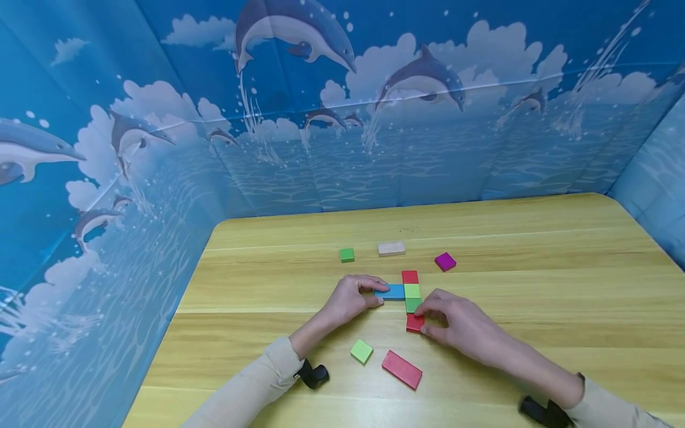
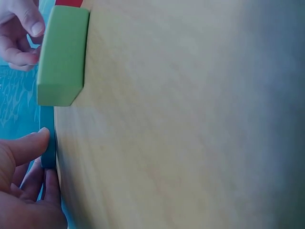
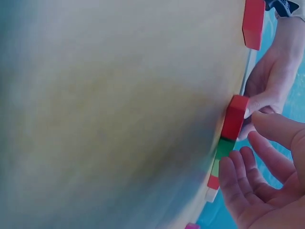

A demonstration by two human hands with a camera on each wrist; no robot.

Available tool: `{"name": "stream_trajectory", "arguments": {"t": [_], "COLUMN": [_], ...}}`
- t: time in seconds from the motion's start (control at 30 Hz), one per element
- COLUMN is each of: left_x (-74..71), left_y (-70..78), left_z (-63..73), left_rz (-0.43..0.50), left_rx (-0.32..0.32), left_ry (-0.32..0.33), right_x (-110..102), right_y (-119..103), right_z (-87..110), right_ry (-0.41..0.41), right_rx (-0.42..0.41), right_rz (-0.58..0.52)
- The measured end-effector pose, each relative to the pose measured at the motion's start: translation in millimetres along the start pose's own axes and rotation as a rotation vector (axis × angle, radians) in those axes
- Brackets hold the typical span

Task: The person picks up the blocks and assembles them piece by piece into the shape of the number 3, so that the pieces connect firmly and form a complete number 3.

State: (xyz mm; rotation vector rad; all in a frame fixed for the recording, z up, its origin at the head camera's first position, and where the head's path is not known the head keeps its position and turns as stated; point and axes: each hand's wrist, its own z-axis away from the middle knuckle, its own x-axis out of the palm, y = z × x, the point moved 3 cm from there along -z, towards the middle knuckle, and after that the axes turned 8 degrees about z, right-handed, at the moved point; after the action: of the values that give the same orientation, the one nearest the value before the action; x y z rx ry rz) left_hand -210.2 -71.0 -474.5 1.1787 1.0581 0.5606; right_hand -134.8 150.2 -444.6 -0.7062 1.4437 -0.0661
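My left hand [image 1: 357,300] pinches the left end of a flat blue block [image 1: 395,292], thumb on the near side and index finger on the far side. The blue block's right end meets a column of small blocks: red at the far end [image 1: 409,277], light green [image 1: 412,290], green [image 1: 413,305] and a near red one [image 1: 414,323]. Beside that near red block is my right hand [image 1: 460,321], thumb and index finger parted at its right edge. In the right wrist view, its bent, loose fingers [image 3: 255,176] show a gap from the red block [image 3: 235,119].
Toward the back lie a green block [image 1: 347,255], a pale block [image 1: 391,248] and a purple block [image 1: 445,261]. Nearer me are a light green block [image 1: 361,352] and a long pinkish-red block [image 1: 402,370]. A dolphin-print curtain [image 1: 401,160] hangs behind the wooden table [image 1: 562,255].
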Motion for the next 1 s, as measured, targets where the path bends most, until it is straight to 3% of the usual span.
{"name": "stream_trajectory", "arguments": {"t": [0.43, 0.7, 1.0], "left_x": [-0.2, 0.8, 0.1], "left_y": [0.3, -0.7, -2.1], "left_z": [-0.2, -0.1, -0.1], "left_rz": [0.021, 0.019, 0.041], "left_rx": [-0.002, -0.006, -0.007], "left_ry": [0.001, -0.005, -0.002], "right_x": [-11, -9, -6], "right_y": [8, 12, 17], "right_z": [-15.1, -30.3, -38.3], "right_ry": [0.055, -0.009, -0.043], "right_rx": [-0.063, -0.173, -0.175], "right_rz": [-0.008, 0.038, 0.068]}}
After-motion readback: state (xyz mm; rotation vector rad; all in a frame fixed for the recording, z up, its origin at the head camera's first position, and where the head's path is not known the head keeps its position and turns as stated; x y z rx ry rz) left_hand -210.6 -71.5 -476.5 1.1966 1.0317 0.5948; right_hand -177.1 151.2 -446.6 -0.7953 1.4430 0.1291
